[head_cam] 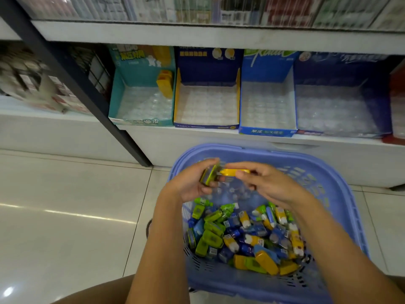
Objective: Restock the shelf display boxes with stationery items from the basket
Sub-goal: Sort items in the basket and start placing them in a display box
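your left hand (192, 183) grips a green item (210, 174), right hand (270, 183) pinches a yellow item (235, 171) — likely light, stiff, slick-wrapped — take them by the flat sides.

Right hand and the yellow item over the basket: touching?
Touching. The head view shows the right hand pinching the yellow item between thumb and fingers, above the basket.

Glossy pale floor tiles (65, 205), a dark slanting post (72, 80), wrapped packs (197, 9) along the top.
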A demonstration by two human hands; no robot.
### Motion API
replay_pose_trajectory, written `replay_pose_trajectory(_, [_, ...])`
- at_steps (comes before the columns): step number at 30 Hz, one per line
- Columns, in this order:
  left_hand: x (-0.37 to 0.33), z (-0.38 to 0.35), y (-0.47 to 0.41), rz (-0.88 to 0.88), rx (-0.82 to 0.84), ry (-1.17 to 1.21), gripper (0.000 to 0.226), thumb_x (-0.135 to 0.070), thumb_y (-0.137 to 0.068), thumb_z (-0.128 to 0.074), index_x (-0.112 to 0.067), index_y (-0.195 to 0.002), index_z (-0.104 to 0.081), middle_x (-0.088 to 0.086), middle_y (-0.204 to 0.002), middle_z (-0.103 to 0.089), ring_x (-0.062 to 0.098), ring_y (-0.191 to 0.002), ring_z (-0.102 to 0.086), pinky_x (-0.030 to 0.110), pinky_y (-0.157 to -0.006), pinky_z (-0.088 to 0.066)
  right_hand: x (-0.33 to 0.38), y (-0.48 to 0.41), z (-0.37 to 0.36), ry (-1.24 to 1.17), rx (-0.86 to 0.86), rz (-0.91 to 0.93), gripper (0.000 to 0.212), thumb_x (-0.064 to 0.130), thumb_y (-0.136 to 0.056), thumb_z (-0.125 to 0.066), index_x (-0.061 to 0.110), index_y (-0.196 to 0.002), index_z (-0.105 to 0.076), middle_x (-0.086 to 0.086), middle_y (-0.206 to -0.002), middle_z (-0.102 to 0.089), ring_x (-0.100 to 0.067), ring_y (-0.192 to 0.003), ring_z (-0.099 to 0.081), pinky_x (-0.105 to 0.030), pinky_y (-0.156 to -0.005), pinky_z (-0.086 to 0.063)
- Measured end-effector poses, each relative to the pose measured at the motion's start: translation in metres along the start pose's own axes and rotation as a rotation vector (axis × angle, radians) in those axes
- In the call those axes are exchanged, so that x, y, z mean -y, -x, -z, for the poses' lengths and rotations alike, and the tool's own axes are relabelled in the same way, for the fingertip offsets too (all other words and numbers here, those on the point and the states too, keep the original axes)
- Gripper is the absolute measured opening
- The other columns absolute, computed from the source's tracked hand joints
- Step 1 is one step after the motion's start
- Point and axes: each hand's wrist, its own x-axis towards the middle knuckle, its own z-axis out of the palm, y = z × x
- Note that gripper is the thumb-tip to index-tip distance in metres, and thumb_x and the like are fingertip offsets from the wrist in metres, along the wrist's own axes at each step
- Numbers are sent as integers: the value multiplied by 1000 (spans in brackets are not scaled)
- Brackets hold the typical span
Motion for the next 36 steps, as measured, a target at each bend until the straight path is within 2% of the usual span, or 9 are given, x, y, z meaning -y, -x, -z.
replay_pose_trajectory(2, [-18,-1,14,-127,41,-34,27,-34,-88,-57,-11,-101,-61,-3,-66,-54,4,-49,-40,12,-37,-27,31,-5,-11,15,-80,130,20,30,-90,-53,32,-100,-71,14,-88,-72,9,-71,-57,-7,-64,-42])
replay_pose_trajectory(4, [-30,-2,25,-268,-4,-69,12,-23,-88,-61,-13,-94,-61,-4,-67,-52,3,-50,-40,12,-40,-29,56,-17,-22,56,-181,249,20,14,-92,-55,24,-105,-67,7,-92,-69,6,-78,-60,-8,-67,-46])
replay_pose_trajectory(7, [-43,6,38,-456,-283,-101,6,-17,-92,-60,-13,-87,-60,-3,-69,-61,6,-54,-43,15,-46,-35,91,-47,-35,107,-388,349,26,5,-82,-69,13,-106,-63,-4,-95,-65,-7,-82,-61,-13,-72,-51])
replay_pose_trajectory(10, [-49,23,51,-579,-529,18,13,-24,-92,-60,-15,-83,-61,-3,-70,-59,9,-58,-43,18,-49,-37,125,-87,-45,314,-514,484,29,10,-76,-76,17,-103,-67,6,-88,-67,-3,-78,-62,-14,-75,-51])
replay_pose_trajectory(16, [-52,51,72,-624,-654,243,31,-41,-91,-57,-14,-103,-65,-4,-69,-52,6,-51,-39,17,-44,-33,159,-166,-71,650,-453,576,26,6,-79,-70,10,-104,-66,0,-92,-65,-14,-84,-61,-32,-85,-53])
replay_pose_trajectory(20, [-52,56,75,-599,-698,202,39,-54,-94,-43,-24,-92,-68,-6,-63,-44,5,-42,-28,17,-40,-25,155,-189,-74,849,-399,495,27,9,-83,-68,11,-110,-66,-7,-111,-68,-20,-100,-63,-29,-92,-48])
replay_pose_trajectory(26, [-53,62,69,-586,-624,427,36,-20,-95,-35,-14,-84,-69,-1,-59,-41,9,-46,-22,18,-39,-18,161,-192,-68,947,-394,485,27,10,-82,-69,12,-109,-68,-6,-114,-67,-21,-102,-62,-27,-94,-46])
replay_pose_trajectory(31, [-52,68,61,-571,-664,473,25,-15,-93,-38,-8,-93,-62,0,-65,-40,9,-46,-34,17,-38,-27,158,-192,-69,1146,-356,502,27,16,-87,-64,8,-112,-67,-14,-127,-57,-30,-114,-55,-34,-100,-42])
replay_pose_trajectory(36, [-50,74,58,-635,-653,371,18,-11,-94,-45,-16,-84,-60,3,-70,-46,12,-56,-46,20,-46,-42,159,-193,-69,1370,-342,513,33,23,-95,-52,14,-126,-59,-10,-134,-54,-29,-124,-47,-32,-97,-39])
